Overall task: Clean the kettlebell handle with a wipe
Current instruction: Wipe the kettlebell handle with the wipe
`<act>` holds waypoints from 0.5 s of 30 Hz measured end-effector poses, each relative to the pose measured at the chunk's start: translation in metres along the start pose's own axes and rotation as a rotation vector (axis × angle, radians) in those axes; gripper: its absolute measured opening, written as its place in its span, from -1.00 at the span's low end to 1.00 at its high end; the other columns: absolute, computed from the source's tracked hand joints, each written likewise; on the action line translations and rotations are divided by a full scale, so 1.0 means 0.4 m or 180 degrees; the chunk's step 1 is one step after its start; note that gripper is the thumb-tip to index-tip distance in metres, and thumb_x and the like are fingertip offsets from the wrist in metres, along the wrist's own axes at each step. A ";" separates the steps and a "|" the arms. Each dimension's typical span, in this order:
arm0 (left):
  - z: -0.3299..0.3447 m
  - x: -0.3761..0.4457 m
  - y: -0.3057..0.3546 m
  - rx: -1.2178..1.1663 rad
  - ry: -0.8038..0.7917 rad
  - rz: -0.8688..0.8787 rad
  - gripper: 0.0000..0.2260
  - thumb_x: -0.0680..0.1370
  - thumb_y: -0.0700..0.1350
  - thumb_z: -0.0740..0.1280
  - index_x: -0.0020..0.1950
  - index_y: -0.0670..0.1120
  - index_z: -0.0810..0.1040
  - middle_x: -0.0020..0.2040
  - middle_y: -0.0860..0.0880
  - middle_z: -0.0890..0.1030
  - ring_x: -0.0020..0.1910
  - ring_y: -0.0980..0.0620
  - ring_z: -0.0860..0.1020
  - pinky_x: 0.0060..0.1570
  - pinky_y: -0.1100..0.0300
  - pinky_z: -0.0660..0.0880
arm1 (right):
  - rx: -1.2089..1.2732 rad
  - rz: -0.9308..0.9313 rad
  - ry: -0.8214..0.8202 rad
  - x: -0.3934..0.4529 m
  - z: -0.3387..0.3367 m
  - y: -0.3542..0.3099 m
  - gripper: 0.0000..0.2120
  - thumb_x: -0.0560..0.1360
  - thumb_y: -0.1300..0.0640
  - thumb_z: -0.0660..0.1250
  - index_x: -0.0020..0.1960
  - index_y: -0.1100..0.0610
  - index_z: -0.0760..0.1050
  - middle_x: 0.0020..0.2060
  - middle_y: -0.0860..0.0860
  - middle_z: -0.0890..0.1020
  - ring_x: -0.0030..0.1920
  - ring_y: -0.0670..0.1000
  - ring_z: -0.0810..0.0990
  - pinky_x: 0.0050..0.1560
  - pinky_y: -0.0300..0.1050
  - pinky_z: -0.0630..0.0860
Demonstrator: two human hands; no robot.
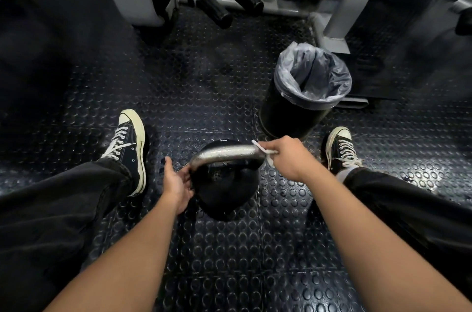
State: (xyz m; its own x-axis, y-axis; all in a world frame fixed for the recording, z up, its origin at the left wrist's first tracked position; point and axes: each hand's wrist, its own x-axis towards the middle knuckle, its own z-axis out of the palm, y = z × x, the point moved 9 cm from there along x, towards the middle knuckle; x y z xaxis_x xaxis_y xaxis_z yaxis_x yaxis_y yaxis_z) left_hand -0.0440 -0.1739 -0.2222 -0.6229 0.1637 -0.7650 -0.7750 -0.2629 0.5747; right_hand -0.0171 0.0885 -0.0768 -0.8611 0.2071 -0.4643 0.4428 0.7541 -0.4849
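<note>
Kettlebell [224,191] sits on the studded rubber floor [255,260] between the person's spread legs, its black body low and its bare metal handle [226,153] arching across the top, shining as if damp. Right hand [288,156] is curled around the handle's right end with a white wipe [265,152] bunched inside the grip; scraps of the wipe poke out on the side toward the middle of the handle, so the cloth lies between palm and metal where rubbing does the work. Left hand [177,184] has its fingers wrapped around the handle's left leg where it curves down to the body, apparently bracing the weight so it does not rock or turn under the wiping. The two hands are thus well apart, one at each end of the handle, each clamped on it. My reading is that the wiping is under way, with the right end being treated now and the left leg under the bracing hand likely the last part to reach, which would call for shifting that grip. A black waste bin [301,104] lined with a pale plastic bag [313,74] stands just beyond the kettlebell to the right, near the right sneaker [341,147], handy for dropping the wipe afterwards. Left sneaker [129,143] rests further out, and grey gym-machine frames [339,5] with black roller pads [214,9] fill the far side.
</note>
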 end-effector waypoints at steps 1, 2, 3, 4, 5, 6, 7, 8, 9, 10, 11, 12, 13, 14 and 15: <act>-0.001 0.000 0.000 0.0004 -0.0002 -0.0002 -0.23 0.58 0.42 -0.16 0.26 -0.13 0.55 0.17 -0.17 0.63 0.24 -0.11 0.53 0.40 -0.14 0.34 | 0.0072 0.0091 0.0069 -0.013 0.007 0.010 -0.52 0.59 0.32 0.18 0.38 -0.07 0.55 -0.10 0.05 0.66 -0.46 -0.04 0.44 -0.55 -0.26 0.35; -0.002 0.001 -0.001 0.0002 -0.0016 -0.0007 -0.21 0.58 0.42 -0.15 0.29 -0.14 0.54 0.18 -0.17 0.63 0.23 -0.11 0.53 0.40 -0.13 0.35 | 0.0121 0.0174 0.0127 -0.022 0.020 0.018 -0.51 0.59 0.33 0.17 0.41 -0.05 0.53 -0.07 0.06 0.66 -0.45 -0.05 0.45 -0.55 -0.29 0.33; -0.002 0.000 -0.002 -0.0007 -0.0023 -0.0006 -0.21 0.57 0.42 -0.15 0.30 -0.15 0.54 0.17 -0.17 0.63 0.21 -0.10 0.54 0.39 -0.12 0.36 | 0.0187 0.0259 0.0197 -0.027 0.033 0.025 -0.50 0.59 0.33 0.16 0.43 -0.04 0.51 -0.03 0.09 0.66 -0.43 -0.05 0.46 -0.54 -0.30 0.31; -0.001 0.000 -0.001 -0.0015 -0.0030 0.0005 -0.21 0.58 0.42 -0.16 0.30 -0.15 0.54 0.15 -0.17 0.63 0.18 -0.09 0.55 0.38 -0.12 0.36 | 0.0277 0.0328 0.0292 -0.030 0.042 0.028 -0.50 0.59 0.33 0.15 0.43 -0.03 0.50 0.03 0.12 0.66 -0.41 -0.04 0.47 -0.53 -0.30 0.30; 0.001 -0.004 0.000 -0.0002 -0.0029 0.0018 -0.22 0.58 0.41 -0.16 0.28 -0.15 0.55 0.14 -0.16 0.63 0.16 -0.08 0.55 0.38 -0.12 0.36 | 0.0381 0.0382 0.0404 -0.034 0.046 0.025 -0.50 0.58 0.33 0.15 0.44 -0.01 0.49 0.07 0.15 0.65 -0.38 -0.02 0.49 -0.51 -0.30 0.31; 0.003 -0.005 0.001 0.0011 -0.0028 0.0025 -0.22 0.58 0.41 -0.16 0.27 -0.14 0.55 0.13 -0.16 0.63 0.14 -0.07 0.55 0.37 -0.11 0.36 | 0.0483 0.0416 0.0543 -0.039 0.048 0.019 -0.51 0.59 0.32 0.15 0.44 0.00 0.49 0.11 0.15 0.65 -0.33 0.02 0.53 -0.45 -0.27 0.38; 0.003 -0.007 0.001 0.0002 -0.0013 0.0016 -0.22 0.58 0.41 -0.15 0.27 -0.15 0.55 0.14 -0.17 0.63 0.15 -0.07 0.55 0.36 -0.11 0.37 | 0.0573 0.0430 0.0690 -0.047 0.050 0.012 -0.52 0.59 0.31 0.16 0.45 0.02 0.48 0.13 0.16 0.64 -0.26 0.09 0.59 -0.37 -0.19 0.49; -0.001 -0.007 -0.002 -0.0010 -0.0001 -0.0002 -0.22 0.58 0.41 -0.15 0.29 -0.15 0.55 0.15 -0.17 0.63 0.16 -0.08 0.55 0.36 -0.11 0.38 | 0.0652 0.0455 0.0830 -0.061 0.057 0.008 -0.52 0.60 0.30 0.16 0.47 0.02 0.45 0.13 0.16 0.64 -0.18 0.14 0.63 -0.25 -0.09 0.57; -0.002 -0.007 -0.001 -0.0008 0.0003 -0.0006 -0.21 0.58 0.41 -0.15 0.30 -0.16 0.55 0.17 -0.18 0.63 0.19 -0.09 0.55 0.36 -0.11 0.38 | 0.0721 0.0478 0.0953 -0.077 0.069 0.008 -0.50 0.60 0.30 0.16 0.50 0.01 0.42 0.11 0.15 0.65 -0.15 0.15 0.64 -0.18 -0.04 0.60; -0.002 -0.006 -0.001 -0.0003 -0.0007 0.0000 -0.21 0.58 0.42 -0.15 0.31 -0.15 0.55 0.18 -0.19 0.63 0.21 -0.10 0.55 0.36 -0.12 0.38 | 0.0773 0.0520 0.1025 -0.094 0.087 0.011 -0.49 0.61 0.30 0.16 0.52 0.00 0.37 0.06 0.13 0.66 -0.18 0.11 0.63 -0.19 -0.07 0.57; -0.003 -0.005 0.000 -0.0008 -0.0009 0.0001 -0.21 0.57 0.42 -0.14 0.30 -0.15 0.55 0.19 -0.19 0.63 0.23 -0.11 0.54 0.37 -0.12 0.37 | 0.0811 0.0569 0.1045 -0.110 0.106 0.013 -0.48 0.62 0.30 0.15 0.55 0.00 0.33 0.01 0.12 0.66 -0.22 0.05 0.59 -0.25 -0.17 0.50; -0.004 -0.003 0.000 -0.0027 -0.0011 0.0000 -0.21 0.57 0.42 -0.14 0.29 -0.15 0.56 0.20 -0.18 0.62 0.24 -0.11 0.53 0.39 -0.13 0.36 | 0.0863 0.0624 0.1054 -0.120 0.124 0.016 -0.47 0.63 0.31 0.14 0.56 0.01 0.30 -0.03 0.10 0.66 -0.24 0.00 0.56 -0.32 -0.25 0.43; -0.004 -0.004 0.000 -0.0041 -0.0017 -0.0001 -0.21 0.57 0.43 -0.14 0.27 -0.14 0.56 0.19 -0.18 0.62 0.25 -0.11 0.53 0.39 -0.13 0.35 | 0.0970 0.0679 0.1068 -0.125 0.136 0.020 -0.47 0.63 0.31 0.13 0.57 0.01 0.29 -0.06 0.08 0.65 -0.25 -0.03 0.55 -0.37 -0.29 0.40; -0.006 -0.002 -0.001 -0.0039 -0.0034 0.0001 -0.21 0.57 0.43 -0.14 0.27 -0.14 0.56 0.19 -0.17 0.62 0.24 -0.11 0.53 0.39 -0.12 0.35 | 0.1113 0.0749 0.1109 -0.125 0.143 0.025 -0.47 0.64 0.30 0.12 0.57 0.01 0.29 -0.09 0.05 0.64 -0.27 -0.04 0.55 -0.38 -0.30 0.41; -0.004 -0.002 -0.001 -0.0026 -0.0052 0.0003 -0.20 0.57 0.43 -0.15 0.28 -0.14 0.57 0.18 -0.17 0.63 0.24 -0.10 0.53 0.38 -0.11 0.36 | 0.1224 0.0828 0.1188 -0.123 0.142 0.028 -0.48 0.65 0.29 0.12 0.57 0.01 0.30 -0.10 0.04 0.63 -0.28 -0.06 0.54 -0.39 -0.31 0.41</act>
State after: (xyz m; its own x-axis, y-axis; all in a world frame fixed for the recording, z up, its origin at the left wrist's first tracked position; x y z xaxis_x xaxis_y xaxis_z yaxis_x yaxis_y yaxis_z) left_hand -0.0429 -0.1756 -0.2222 -0.6254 0.1788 -0.7596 -0.7735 -0.2708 0.5731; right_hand 0.0444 0.0512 -0.1013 -0.7110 0.6124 -0.3458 0.6497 0.3839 -0.6561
